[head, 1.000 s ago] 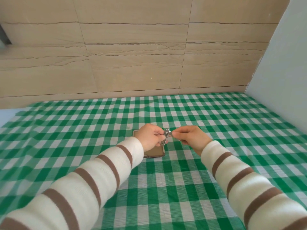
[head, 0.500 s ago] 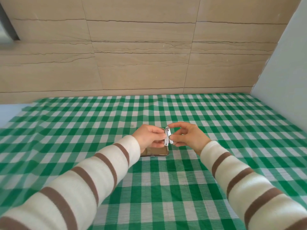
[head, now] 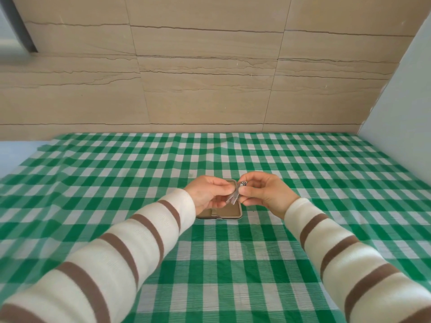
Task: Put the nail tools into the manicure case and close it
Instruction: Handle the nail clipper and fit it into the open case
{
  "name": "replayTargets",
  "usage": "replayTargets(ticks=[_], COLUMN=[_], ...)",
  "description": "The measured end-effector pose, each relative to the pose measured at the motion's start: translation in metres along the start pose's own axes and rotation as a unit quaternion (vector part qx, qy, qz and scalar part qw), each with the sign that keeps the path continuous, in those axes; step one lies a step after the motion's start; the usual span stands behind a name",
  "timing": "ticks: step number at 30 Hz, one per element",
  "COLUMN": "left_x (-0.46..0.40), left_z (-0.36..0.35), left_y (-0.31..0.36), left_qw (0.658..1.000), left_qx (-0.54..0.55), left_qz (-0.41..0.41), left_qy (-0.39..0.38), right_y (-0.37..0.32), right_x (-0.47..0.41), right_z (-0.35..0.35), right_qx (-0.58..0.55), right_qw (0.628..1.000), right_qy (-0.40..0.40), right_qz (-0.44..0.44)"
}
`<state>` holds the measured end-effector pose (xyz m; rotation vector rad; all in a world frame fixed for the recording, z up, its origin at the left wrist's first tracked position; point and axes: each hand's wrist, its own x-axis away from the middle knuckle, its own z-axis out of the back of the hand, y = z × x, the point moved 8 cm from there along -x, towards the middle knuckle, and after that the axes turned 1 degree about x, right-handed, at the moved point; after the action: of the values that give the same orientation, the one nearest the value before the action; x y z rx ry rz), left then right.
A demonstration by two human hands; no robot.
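A small silver nail clipper (head: pixel 235 194) is held in the air between both hands, blurred by motion. My left hand (head: pixel 208 194) pinches its left side and my right hand (head: pixel 263 194) pinches its right end. Right below them a tan manicure case (head: pixel 229 212) lies flat on the green checked cloth, its left part hidden behind my left hand. I cannot tell whether the case holds other tools.
The green-and-white checked cloth (head: pixel 233 252) covers the table. A beige tiled wall (head: pixel 210 78) stands at the back and a pale grey wall (head: pixel 401 101) on the right. Bare table surface (head: pixel 16 152) shows at the far left.
Both hands have kept hold of the clipper over the case and turned it between the fingers. The camera view has tilted slightly, showing more of the case's front edge.
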<state>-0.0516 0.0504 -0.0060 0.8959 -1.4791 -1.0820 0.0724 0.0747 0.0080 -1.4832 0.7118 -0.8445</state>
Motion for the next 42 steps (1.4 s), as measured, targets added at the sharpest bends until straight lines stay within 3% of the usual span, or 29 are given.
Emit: replayTargets(ticks=[9, 15, 22, 34, 42], left_x=[0.001, 0.003, 0.007, 0.012, 0.011], left_z=[0.01, 0.016, 0.024, 0.029, 0.038], left_y=[0.001, 0.006, 0.013, 0.017, 0.016], left_qw=[0.999, 0.994, 0.979, 0.977, 0.975], left_qx=[0.013, 0.049, -0.063, 0.006, -0.031], left_qz=[-0.027, -0.086, -0.166, -0.181, -0.179], left_qy=[0.035, 0.047, 0.098, 0.11, 0.125], right_y=[-0.005, -0.005, -0.002, -0.003, -0.008], right_x=[-0.005, -0.007, -0.008, -0.01, -0.013], right_z=[-0.003, 0.008, 0.009, 0.002, -0.005], right_qx=[0.063, 0.074, 0.07, 0.056, 0.162], right_qw=[0.997, 0.992, 0.989, 0.99, 0.978], right_qy=[0.0, 0.078, 0.11, 0.105, 0.1], right_qz=[0.04, 0.065, 0.069, 0.071, 0.083])
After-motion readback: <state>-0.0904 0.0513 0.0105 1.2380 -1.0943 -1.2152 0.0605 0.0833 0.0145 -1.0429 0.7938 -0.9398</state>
